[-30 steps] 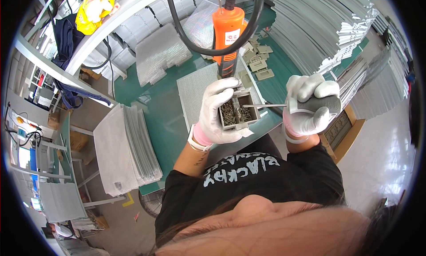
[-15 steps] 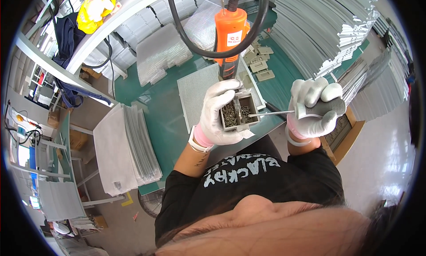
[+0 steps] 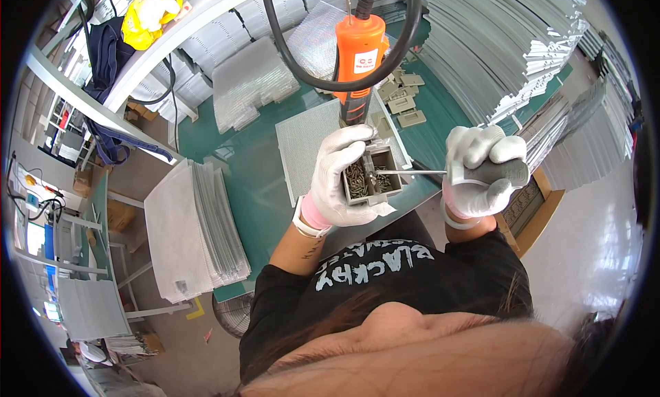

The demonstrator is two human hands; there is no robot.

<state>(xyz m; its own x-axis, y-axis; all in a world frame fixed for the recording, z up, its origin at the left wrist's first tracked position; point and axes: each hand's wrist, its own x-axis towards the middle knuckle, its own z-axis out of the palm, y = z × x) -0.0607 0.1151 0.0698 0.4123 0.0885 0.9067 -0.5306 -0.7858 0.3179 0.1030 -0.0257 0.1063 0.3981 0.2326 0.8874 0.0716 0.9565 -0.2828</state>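
Note:
In my left hand (image 3: 328, 184), in a white glove, is a small grey two-compartment box (image 3: 394, 160), its fingers wrapped round the left side. Small screws (image 3: 357, 180) lie in both compartments. My right hand (image 3: 474, 191), gloved too, is closed round the grey handle of a screwdriver (image 3: 500, 173). Its thin metal shaft points left over the box, and the tip is at the divider between the compartments. Whether a screw sits on the tip is too small to tell. Just beyond my left hand hangs an orange electric screwdriver (image 3: 359, 46), touched by neither hand.
A perforated light panel (image 3: 299, 149) lies on the green table (image 3: 240, 184). Beige plastic parts (image 3: 410, 118) are heaped behind the box. Stacked sheets stand at left (image 3: 185, 232) and far right (image 3: 495, 46). A black cable (image 3: 275, 39) loops overhead. An open carton (image 3: 543, 218) stands at right.
My right hand has shifted slightly left, bringing the screwdriver tip from the right compartment to the divider. The left hand and box have hardly moved.

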